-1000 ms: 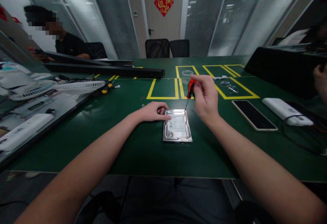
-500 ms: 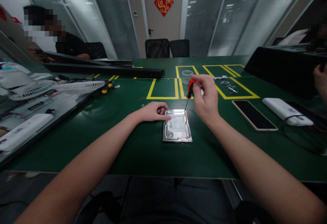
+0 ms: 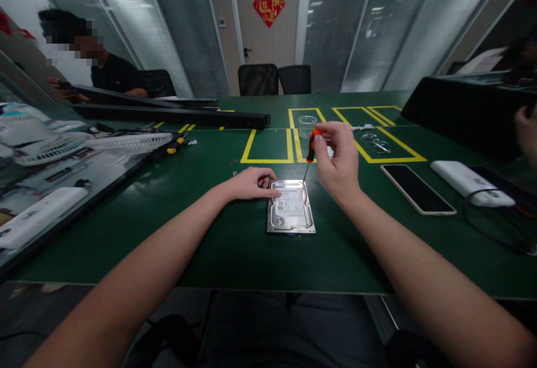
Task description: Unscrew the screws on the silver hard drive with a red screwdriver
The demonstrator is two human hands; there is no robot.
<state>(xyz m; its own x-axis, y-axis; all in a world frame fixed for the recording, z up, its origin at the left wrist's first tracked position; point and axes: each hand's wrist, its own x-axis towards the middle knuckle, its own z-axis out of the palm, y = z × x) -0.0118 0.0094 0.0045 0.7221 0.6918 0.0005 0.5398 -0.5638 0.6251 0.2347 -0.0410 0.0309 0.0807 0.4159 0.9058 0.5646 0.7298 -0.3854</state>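
Observation:
A silver hard drive (image 3: 291, 208) lies flat on the green table, its white label facing up. My left hand (image 3: 253, 182) grips the drive's far left corner, thumb on the top face and fingers curled at the side. In my right hand (image 3: 339, 158) is a screwdriver (image 3: 311, 147) with a red and black handle, held nearly upright. Its thin shaft reaches down to the far right corner of the drive. Whether the tip sits in a screw is too small to tell.
A phone (image 3: 417, 189), a white power bank (image 3: 472, 183) and a cable lie to the right. Beyond are glasses (image 3: 376, 143) and a clear cup (image 3: 307, 123). Fan parts (image 3: 130, 141), yellow-handled pliers (image 3: 176, 144) and a long black bar (image 3: 176, 117) lie left. A person sits far left; another's hand (image 3: 527, 133) shows right.
My right hand's fingers and the screwdriver handle have turned very slightly, the shaft staying at the same corner. My left hand and the hard drive have not moved.

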